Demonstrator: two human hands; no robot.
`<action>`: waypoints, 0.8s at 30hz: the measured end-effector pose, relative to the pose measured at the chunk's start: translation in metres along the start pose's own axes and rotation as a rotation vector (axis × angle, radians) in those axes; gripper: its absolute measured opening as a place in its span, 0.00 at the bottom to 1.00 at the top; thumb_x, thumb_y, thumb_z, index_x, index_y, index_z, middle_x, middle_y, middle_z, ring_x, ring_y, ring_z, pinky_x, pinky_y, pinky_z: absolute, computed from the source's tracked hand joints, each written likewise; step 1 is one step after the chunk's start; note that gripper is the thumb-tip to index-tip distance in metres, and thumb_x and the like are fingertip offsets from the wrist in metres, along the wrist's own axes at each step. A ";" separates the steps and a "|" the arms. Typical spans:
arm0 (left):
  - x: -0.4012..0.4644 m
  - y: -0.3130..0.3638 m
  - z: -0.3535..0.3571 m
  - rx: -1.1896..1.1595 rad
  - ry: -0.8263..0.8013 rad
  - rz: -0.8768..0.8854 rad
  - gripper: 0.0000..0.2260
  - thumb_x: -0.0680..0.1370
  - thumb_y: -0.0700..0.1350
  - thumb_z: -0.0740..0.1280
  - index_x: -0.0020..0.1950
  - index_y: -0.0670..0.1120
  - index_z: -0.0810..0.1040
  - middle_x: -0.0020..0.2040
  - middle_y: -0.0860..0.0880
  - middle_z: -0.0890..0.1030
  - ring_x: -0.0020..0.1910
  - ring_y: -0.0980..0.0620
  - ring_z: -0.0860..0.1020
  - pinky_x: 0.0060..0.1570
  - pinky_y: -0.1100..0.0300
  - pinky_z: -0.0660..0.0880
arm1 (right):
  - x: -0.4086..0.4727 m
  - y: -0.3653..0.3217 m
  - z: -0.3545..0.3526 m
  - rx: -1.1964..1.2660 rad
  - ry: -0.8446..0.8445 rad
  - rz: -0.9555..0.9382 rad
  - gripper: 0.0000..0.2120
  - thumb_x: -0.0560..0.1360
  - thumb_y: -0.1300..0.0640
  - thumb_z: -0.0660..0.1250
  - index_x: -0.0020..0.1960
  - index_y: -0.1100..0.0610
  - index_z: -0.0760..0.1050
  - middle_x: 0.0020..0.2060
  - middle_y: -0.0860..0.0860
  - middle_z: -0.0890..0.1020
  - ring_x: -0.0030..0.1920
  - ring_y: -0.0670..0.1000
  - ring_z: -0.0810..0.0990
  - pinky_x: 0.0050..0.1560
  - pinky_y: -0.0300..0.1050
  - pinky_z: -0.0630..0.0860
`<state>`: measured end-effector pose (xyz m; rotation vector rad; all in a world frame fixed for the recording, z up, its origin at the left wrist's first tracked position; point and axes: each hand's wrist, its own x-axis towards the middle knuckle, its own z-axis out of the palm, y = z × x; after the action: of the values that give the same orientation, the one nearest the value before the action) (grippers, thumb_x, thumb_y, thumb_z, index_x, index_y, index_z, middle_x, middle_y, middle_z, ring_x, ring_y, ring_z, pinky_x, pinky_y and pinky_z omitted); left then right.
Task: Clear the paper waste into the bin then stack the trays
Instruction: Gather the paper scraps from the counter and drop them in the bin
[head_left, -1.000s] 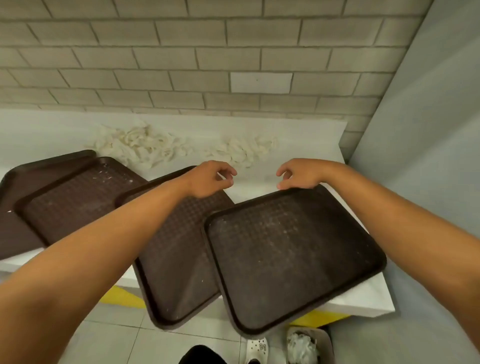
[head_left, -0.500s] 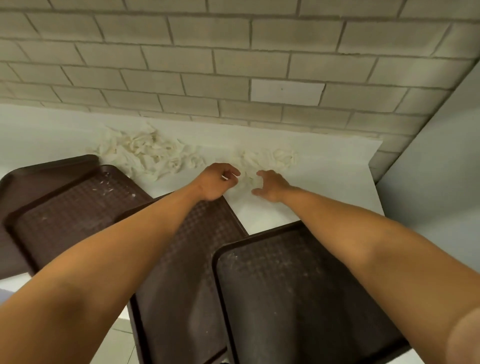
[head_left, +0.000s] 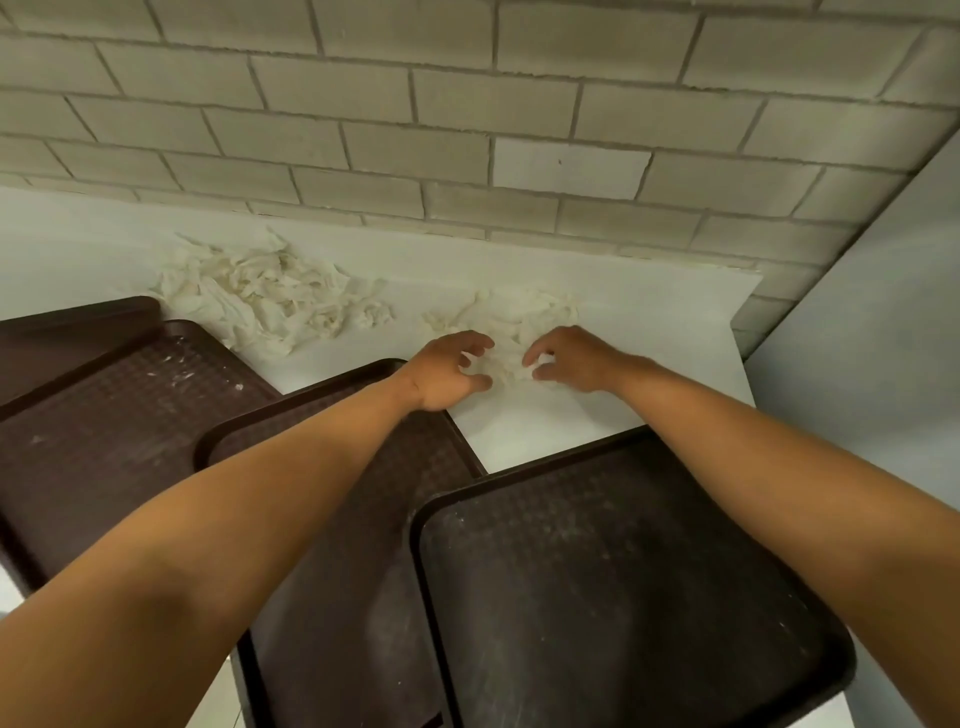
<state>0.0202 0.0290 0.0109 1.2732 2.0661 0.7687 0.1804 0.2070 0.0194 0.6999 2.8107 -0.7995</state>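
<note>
1. Right now both hands reach over the white counter (head_left: 649, 332) toward the smaller heap of paper waste (head_left: 524, 317), which serves as the landmark for everything that follows.
2. The left hand (head_left: 447, 371) sits at the near-left edge of that heap, fingers bent like a claw and spread apart, thumb stretched toward the paper; its fingertips touch the crumpled scraps, but no piece is clearly gripped.
3. The right hand (head_left: 569, 358) sits at the near-right edge of the heap, fingers curled downward and raking into the paper, thumb low against the counter; whether it has pinched any scrap I cannot tell.
4. Between the two hands lies a strip of the crumpled white paper, resting flat on the counter.
5. A larger heap of paper waste (head_left: 270, 299) lies to the left of the landmark heap, well apart from both hands, close to the brick wall (head_left: 467, 104).
6. Four dark brown trays lie nearer the person than the landmark heap, overlapping like fanned cards: the right tray (head_left: 623, 597) is on top, directly below the heap; the middle tray (head_left: 363, 519) passes under the left forearm; the left tray (head_left: 119, 415) carries pale crumbs; the far-left tray (head_left: 62, 332) shows only a corner.
7. Beyond the landmark heap to the right stands a plain grey wall (head_left: 883, 312).
</note>
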 end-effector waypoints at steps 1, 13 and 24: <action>0.001 0.001 0.001 -0.031 0.020 0.008 0.23 0.75 0.51 0.73 0.69 0.56 0.72 0.63 0.55 0.76 0.58 0.53 0.77 0.60 0.57 0.75 | -0.002 -0.002 -0.008 0.023 0.032 0.006 0.15 0.78 0.54 0.71 0.64 0.53 0.80 0.63 0.52 0.79 0.62 0.52 0.77 0.57 0.40 0.69; 0.006 0.040 0.002 -0.572 0.144 0.027 0.19 0.83 0.52 0.61 0.73 0.52 0.69 0.59 0.51 0.78 0.59 0.49 0.78 0.58 0.53 0.74 | -0.020 -0.052 -0.013 0.941 0.448 0.096 0.09 0.76 0.59 0.74 0.56 0.58 0.81 0.45 0.49 0.77 0.46 0.48 0.81 0.51 0.44 0.83; 0.002 0.026 -0.003 -0.313 0.400 0.088 0.09 0.80 0.49 0.69 0.59 0.50 0.78 0.45 0.52 0.76 0.43 0.49 0.80 0.45 0.47 0.82 | -0.021 -0.068 -0.003 1.265 0.230 0.187 0.15 0.83 0.48 0.63 0.61 0.57 0.79 0.54 0.56 0.85 0.52 0.53 0.87 0.59 0.49 0.81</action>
<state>0.0322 0.0400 0.0311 1.1053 2.0856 1.4220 0.1669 0.1493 0.0582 1.1741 2.0119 -2.5607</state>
